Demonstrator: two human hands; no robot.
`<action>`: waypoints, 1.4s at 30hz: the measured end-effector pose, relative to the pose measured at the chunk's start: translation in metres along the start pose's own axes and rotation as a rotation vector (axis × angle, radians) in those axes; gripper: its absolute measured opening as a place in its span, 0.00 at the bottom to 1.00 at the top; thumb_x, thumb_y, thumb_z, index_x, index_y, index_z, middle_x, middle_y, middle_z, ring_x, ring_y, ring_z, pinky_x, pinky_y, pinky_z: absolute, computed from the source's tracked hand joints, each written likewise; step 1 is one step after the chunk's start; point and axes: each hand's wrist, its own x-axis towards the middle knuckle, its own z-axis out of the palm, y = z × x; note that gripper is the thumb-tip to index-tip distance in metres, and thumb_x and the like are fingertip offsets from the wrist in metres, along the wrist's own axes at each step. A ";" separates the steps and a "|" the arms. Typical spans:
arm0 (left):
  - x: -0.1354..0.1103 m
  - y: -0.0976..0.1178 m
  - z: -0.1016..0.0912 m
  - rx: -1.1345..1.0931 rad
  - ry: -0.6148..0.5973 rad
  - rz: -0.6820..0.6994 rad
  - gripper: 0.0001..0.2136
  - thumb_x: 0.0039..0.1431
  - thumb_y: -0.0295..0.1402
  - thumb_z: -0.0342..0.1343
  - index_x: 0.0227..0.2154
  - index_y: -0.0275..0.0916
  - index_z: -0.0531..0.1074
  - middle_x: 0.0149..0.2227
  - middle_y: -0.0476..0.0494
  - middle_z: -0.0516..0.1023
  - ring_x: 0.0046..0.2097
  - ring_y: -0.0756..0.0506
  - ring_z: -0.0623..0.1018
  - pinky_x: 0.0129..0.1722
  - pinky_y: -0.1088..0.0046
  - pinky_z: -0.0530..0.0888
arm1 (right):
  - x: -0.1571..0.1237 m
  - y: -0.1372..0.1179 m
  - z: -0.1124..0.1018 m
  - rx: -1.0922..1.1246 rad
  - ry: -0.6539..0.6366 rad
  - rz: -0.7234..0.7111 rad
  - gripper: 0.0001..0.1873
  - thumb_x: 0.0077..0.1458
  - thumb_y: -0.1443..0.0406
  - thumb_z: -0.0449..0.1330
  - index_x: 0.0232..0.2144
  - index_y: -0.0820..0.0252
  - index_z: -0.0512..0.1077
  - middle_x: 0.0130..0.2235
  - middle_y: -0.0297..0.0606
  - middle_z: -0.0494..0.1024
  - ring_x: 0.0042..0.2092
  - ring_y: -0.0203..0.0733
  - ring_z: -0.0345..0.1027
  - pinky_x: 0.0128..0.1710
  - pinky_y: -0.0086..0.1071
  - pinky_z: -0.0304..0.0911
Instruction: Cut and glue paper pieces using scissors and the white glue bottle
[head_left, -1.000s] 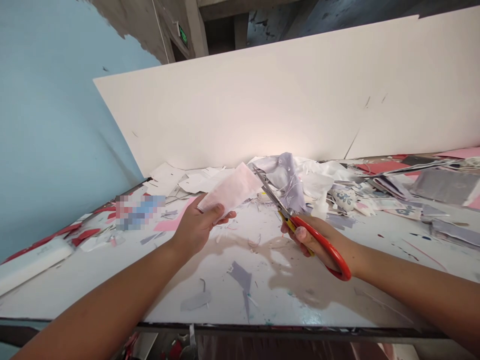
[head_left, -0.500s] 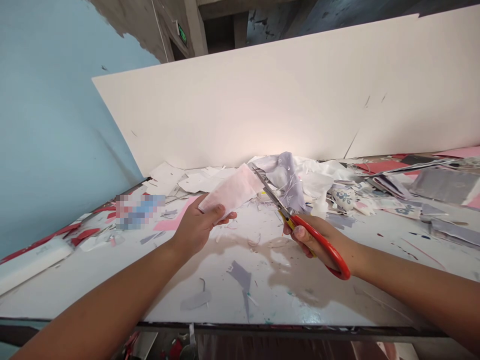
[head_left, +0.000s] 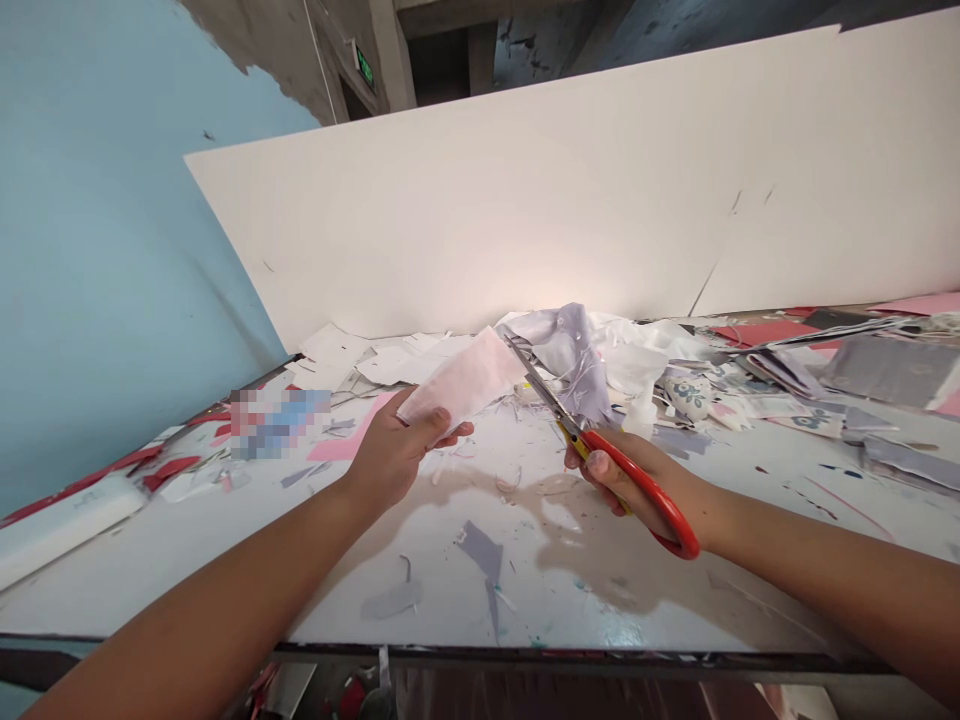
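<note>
Mid-left on the bench (head_left: 187,560) there's a blurred patch (head_left: 279,424), so nothing can be read there, and the green sign (head_left: 365,68) way up top left is too tiny to make out. The left hand (head_left: 397,455) pinches a pale pink paper (head_left: 465,380) at its near end, thumb on top and fingers (head_left: 450,436) underneath, lifted off the bench just left of centre. I'd guess that keeps the far edge free and stiff for the blades. The scissors (head_left: 547,395) point up-left with the tip right at that paper's right corner, blades nearly together. The right hand (head_left: 637,480) has its fingers curled through the red handles. The scraps (head_left: 675,385) are piled along the white board (head_left: 525,220), out of the way. One has blue flowers on it but no words.
</note>
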 end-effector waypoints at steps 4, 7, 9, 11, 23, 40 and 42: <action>0.000 -0.001 0.001 0.011 -0.010 -0.008 0.14 0.41 0.38 0.61 0.32 0.39 0.69 0.24 0.49 0.73 0.36 0.42 0.77 0.38 0.66 0.70 | 0.000 0.001 -0.001 -0.012 0.000 0.007 0.26 0.49 0.42 0.42 0.25 0.59 0.59 0.24 0.31 0.61 0.21 0.31 0.52 0.21 0.28 0.54; 0.000 -0.001 0.000 0.009 -0.015 -0.009 0.14 0.41 0.38 0.61 0.32 0.39 0.69 0.24 0.48 0.73 0.36 0.42 0.76 0.38 0.66 0.70 | 0.000 0.001 0.000 -0.024 0.010 0.024 0.27 0.48 0.41 0.41 0.25 0.59 0.60 0.19 0.29 0.58 0.21 0.32 0.52 0.21 0.28 0.53; -0.001 -0.001 0.000 0.007 -0.022 -0.010 0.14 0.42 0.38 0.60 0.32 0.39 0.69 0.23 0.49 0.73 0.36 0.42 0.76 0.38 0.66 0.70 | 0.000 0.001 0.000 -0.028 0.015 0.031 0.28 0.48 0.41 0.41 0.25 0.59 0.60 0.18 0.28 0.56 0.20 0.32 0.52 0.21 0.29 0.52; -0.001 0.000 0.000 0.003 -0.030 -0.010 0.13 0.43 0.37 0.60 0.32 0.39 0.69 0.24 0.49 0.73 0.36 0.43 0.76 0.38 0.67 0.70 | 0.000 0.000 0.000 -0.023 0.016 0.029 0.28 0.48 0.41 0.41 0.25 0.59 0.60 0.18 0.28 0.56 0.20 0.32 0.52 0.21 0.29 0.52; 0.000 0.001 0.000 -0.022 -0.018 -0.007 0.10 0.44 0.36 0.59 0.30 0.39 0.68 0.26 0.50 0.73 0.34 0.46 0.76 0.35 0.70 0.70 | -0.001 0.001 -0.001 0.000 -0.004 0.014 0.26 0.49 0.42 0.42 0.22 0.59 0.56 0.24 0.31 0.60 0.21 0.30 0.52 0.20 0.28 0.53; 0.000 0.000 0.000 0.006 -0.050 0.012 0.10 0.45 0.35 0.59 0.32 0.39 0.70 0.25 0.49 0.73 0.34 0.45 0.76 0.36 0.69 0.70 | 0.000 0.000 -0.001 -0.029 0.007 0.018 0.27 0.49 0.41 0.41 0.24 0.59 0.59 0.20 0.29 0.59 0.20 0.31 0.52 0.21 0.28 0.52; -0.001 0.000 0.000 0.005 -0.049 0.013 0.10 0.45 0.35 0.59 0.32 0.39 0.69 0.25 0.49 0.73 0.34 0.46 0.77 0.36 0.70 0.70 | 0.000 0.001 0.000 -0.017 0.018 0.032 0.27 0.48 0.41 0.41 0.23 0.58 0.58 0.18 0.28 0.57 0.20 0.32 0.52 0.20 0.28 0.51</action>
